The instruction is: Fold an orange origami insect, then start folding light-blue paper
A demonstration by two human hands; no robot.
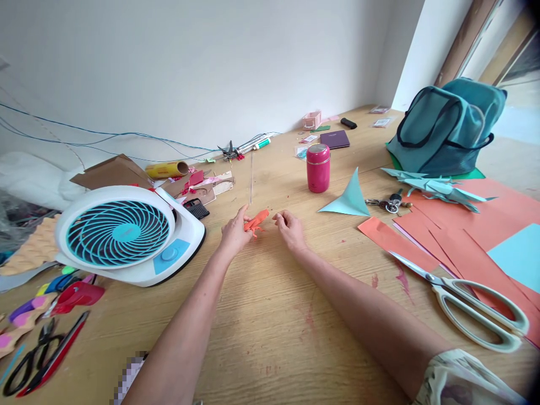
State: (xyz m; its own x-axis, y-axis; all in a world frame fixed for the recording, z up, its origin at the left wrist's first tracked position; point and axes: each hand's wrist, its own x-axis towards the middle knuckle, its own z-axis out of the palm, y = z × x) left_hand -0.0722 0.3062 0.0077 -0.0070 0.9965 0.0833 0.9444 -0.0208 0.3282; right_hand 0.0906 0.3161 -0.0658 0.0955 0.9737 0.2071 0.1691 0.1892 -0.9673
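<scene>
Over the middle of the wooden table, my left hand [236, 230] grips a small orange folded paper figure [257, 221] with thin leg-like points. My right hand [290, 226] is just to the right of the figure and apart from it, with fingers curled together; whatever may be between those fingertips is hidden. Beyond my right hand, a light-blue folded paper piece [349, 198] stands with a raised point. Several light-blue folded paper figures [439, 188], with long spiky points, lie at the right.
A white-and-blue fan [122, 233] stands left. Large scissors [468, 301] rest by orange paper sheets [468, 208] at right. A pink flask [318, 169], keys [390, 203] and a teal bag [449, 132] are farther back. Black-handled scissors [36, 360] lie front left.
</scene>
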